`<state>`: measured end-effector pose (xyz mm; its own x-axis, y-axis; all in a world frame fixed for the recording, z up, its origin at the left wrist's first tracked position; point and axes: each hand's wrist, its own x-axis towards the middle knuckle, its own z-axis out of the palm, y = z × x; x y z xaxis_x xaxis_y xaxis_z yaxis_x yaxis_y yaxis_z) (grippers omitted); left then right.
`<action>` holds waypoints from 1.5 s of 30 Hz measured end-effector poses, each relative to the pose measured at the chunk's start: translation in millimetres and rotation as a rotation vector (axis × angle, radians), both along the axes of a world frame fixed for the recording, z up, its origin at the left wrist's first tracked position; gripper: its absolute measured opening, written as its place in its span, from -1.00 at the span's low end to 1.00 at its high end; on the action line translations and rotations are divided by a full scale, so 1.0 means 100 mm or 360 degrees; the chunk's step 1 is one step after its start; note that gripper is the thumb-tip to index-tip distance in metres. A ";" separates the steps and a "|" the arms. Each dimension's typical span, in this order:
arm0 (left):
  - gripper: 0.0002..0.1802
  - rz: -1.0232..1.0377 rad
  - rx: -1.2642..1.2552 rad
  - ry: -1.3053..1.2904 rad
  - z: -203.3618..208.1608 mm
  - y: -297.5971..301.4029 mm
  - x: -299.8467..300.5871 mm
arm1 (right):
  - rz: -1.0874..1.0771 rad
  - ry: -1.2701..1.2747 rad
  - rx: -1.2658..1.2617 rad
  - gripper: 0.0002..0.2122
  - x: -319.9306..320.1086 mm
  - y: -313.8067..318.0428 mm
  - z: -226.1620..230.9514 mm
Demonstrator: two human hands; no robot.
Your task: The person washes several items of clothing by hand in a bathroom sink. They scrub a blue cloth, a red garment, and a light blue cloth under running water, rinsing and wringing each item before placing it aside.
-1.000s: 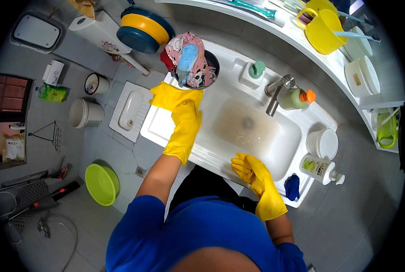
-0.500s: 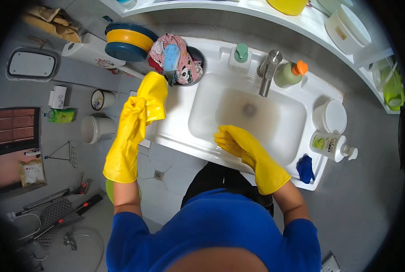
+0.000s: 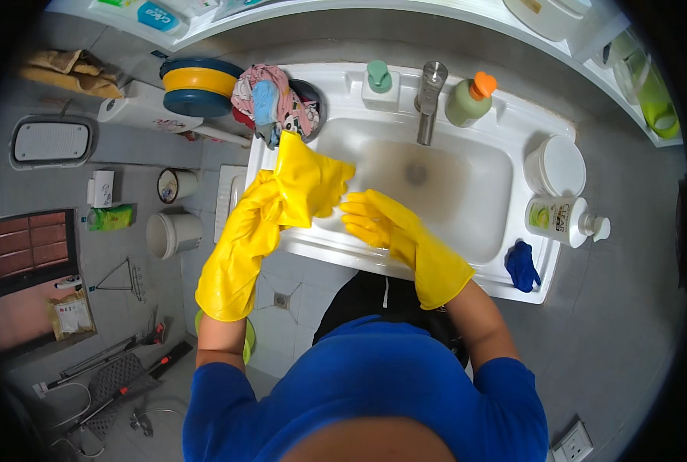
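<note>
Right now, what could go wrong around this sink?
The loose yellow glove gripped by the left hand could slip and drop into the murky water in the sink. The cloth pile, heaped above its dark bowl, might topple if an arm brushes it. The white pump bottle near the sink's right edge could perhaps be knocked off.

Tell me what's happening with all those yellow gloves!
Someone in a blue top is at a white sink. The yellow-gloved left hand holds a loose yellow glove above the sink's left side. The right hand, gloved in yellow too, is close by, with nothing showing in it. Bunched cloths are heaped at the sink's back left corner.
</note>
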<state>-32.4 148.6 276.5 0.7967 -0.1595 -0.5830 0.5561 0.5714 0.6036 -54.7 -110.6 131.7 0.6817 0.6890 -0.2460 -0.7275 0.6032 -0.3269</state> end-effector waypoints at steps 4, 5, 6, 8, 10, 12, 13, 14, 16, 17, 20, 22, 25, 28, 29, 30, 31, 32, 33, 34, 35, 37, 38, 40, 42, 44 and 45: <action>-0.38 -0.0108 -0.0335 -0.0143 -0.08 -0.56 0.07 | -0.0338 -0.0165 -0.1212 -0.53 0.05 -0.47 -0.78; -0.39 -0.0052 -0.0295 -0.0172 -0.16 -0.57 0.09 | -0.0434 -0.0221 -0.1501 -0.54 0.09 -0.62 -0.88; -0.41 0.0004 -0.0266 -0.0192 -0.29 -0.57 0.10 | -0.0520 -0.0286 -0.1812 -0.55 0.13 -0.79 -0.99; -0.48 0.0032 -0.0080 -0.0248 -0.57 -0.43 0.14 | -0.0636 -0.0482 -0.2350 -0.57 0.26 -1.08 -1.13; -0.52 0.0078 0.0524 -0.0264 -0.84 -0.30 0.11 | -0.0671 -0.0679 -0.2813 -0.59 0.44 -1.32 -1.23; -0.53 0.0010 0.1060 -0.0166 -1.24 0.01 0.02 | -0.0580 -0.0831 -0.3097 -0.60 0.60 -1.46 -1.31; -0.53 0.0078 0.1103 -0.0106 -1.39 0.08 -0.05 | -0.0521 -0.0893 -0.3208 -0.61 0.64 -1.47 -1.35; -0.53 0.0146 0.1143 -0.0047 -1.50 0.14 -0.13 | -0.0464 -0.0966 -0.3238 -0.62 0.66 -1.44 -1.40; -0.56 0.0244 0.1233 0.0087 -1.50 0.14 -0.21 | -0.0365 -0.1154 -0.3172 -0.64 0.60 -1.24 -1.44; -0.56 0.0224 0.1216 0.0070 -1.52 0.17 -0.22 | -0.0347 -0.1225 -0.3071 -0.65 0.55 -1.08 -1.45; -0.56 0.0207 0.1161 0.0047 -1.56 0.26 -0.29 | -0.0305 -0.1411 -0.2646 -0.63 0.35 -0.42 -1.31; -0.57 0.0222 0.1132 0.0052 -1.58 0.29 -0.31 | -0.0299 -0.1517 -0.2358 -0.61 0.33 0.05 -1.23; -0.57 0.0220 0.1020 0.0051 -1.60 0.27 -0.27 | -0.0165 -0.0092 -0.1581 -0.73 0.39 0.94 -1.44; -0.57 0.0355 0.1048 0.0115 -1.61 0.28 -0.30 | -0.0187 -0.0006 -0.1499 -0.74 0.50 1.28 -1.53; -0.58 0.0433 0.1070 0.0147 -1.61 0.26 -0.29 | -0.0222 -0.0045 -0.1558 -0.75 0.55 1.23 -1.59; -0.59 0.0297 0.1140 0.0062 -1.64 0.30 -0.32 | -0.0248 -0.0135 -0.1646 -0.75 0.61 1.15 -1.67; -0.59 0.0274 0.1131 0.0080 -1.61 0.29 -0.32 | -0.0255 -0.0218 -0.1759 -0.76 0.65 1.04 -1.73; -0.59 0.0247 0.1120 0.0097 -1.58 0.27 -0.32 | -0.0244 -0.0295 -0.1863 -0.76 0.69 0.90 -1.80; -0.59 0.0214 0.1111 0.0100 -1.54 0.27 -0.29 | -0.0226 -0.0358 -0.1963 -0.77 0.75 0.75 -1.82; -0.59 0.0225 0.1110 0.0115 -1.54 0.26 -0.27 | -0.0209 -0.0395 -0.2042 -0.77 0.79 0.65 -1.83; -0.59 0.0234 0.1109 0.0129 -1.54 0.26 -0.25 | -0.0199 -0.0415 -0.2082 -0.78 0.81 0.61 -1.83; -0.58 0.0269 0.1093 0.0163 -1.54 0.28 -0.29 | -0.0203 -0.0351 -0.1993 -0.78 0.78 0.70 -1.69; -0.58 0.0283 0.1071 0.0171 -1.57 0.32 -0.30 | -0.0218 -0.0263 -0.1878 -0.78 0.71 0.81 -1.59; -0.57 0.0282 0.1044 0.0181 -1.60 0.36 -0.33 | -0.0230 -0.0037 -0.1621 -0.79 0.64 1.05 -1.38; -0.57 0.0241 0.1032 0.0171 -1.61 0.38 -0.30 | -0.0276 0.0125 -0.1462 -0.79 0.66 1.19 -1.28; -0.57 0.0152 0.1153 0.0196 -1.59 0.36 -0.28 | -0.0397 0.0146 -0.1484 -0.79 0.74 1.07 -1.34; -0.57 0.0110 0.1213 0.0223 -1.58 0.35 -0.32 | -0.0471 0.0150 -0.1524 -0.79 0.81 0.92 -1.40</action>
<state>-64.1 183.7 118.5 0.7010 0.3733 -0.6077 0.6344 0.0628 0.7704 25.8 -18.7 -7.9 0.7428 -0.0213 -0.6691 -0.6387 0.2772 -0.7178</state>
